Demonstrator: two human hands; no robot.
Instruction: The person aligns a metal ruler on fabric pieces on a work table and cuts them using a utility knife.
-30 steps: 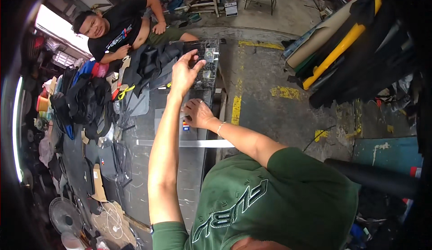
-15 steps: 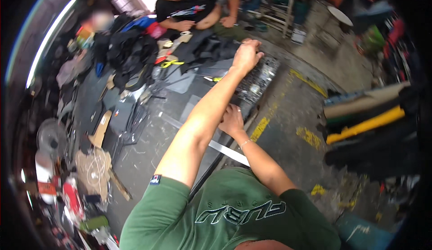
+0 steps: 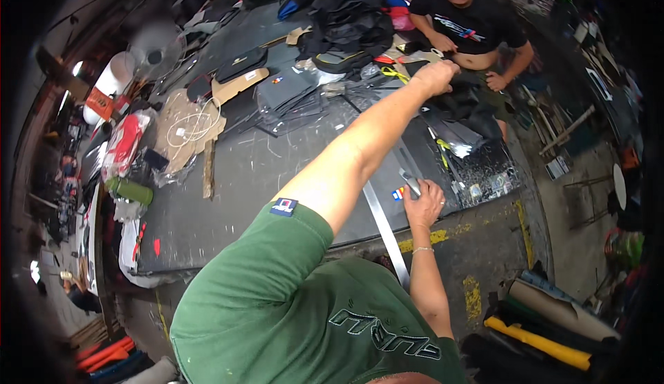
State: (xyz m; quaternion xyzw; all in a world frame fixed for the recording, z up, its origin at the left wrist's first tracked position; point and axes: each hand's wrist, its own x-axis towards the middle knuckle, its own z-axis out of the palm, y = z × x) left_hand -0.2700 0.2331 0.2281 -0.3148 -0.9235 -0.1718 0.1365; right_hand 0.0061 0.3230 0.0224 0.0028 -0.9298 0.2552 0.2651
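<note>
Cluttered workshop (dark cut sheets (image 3: 287,93) across workbench (image 3: 263,176)).

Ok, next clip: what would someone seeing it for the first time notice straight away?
First the person's left arm, stretched across the dark work table with the left hand closed over black sheet material at its far side. Nearer, the right hand presses on a long metal ruler at the table's near edge. Across the table sits another person in a black shirt, with heaps of dark fabric beside them.
</note>
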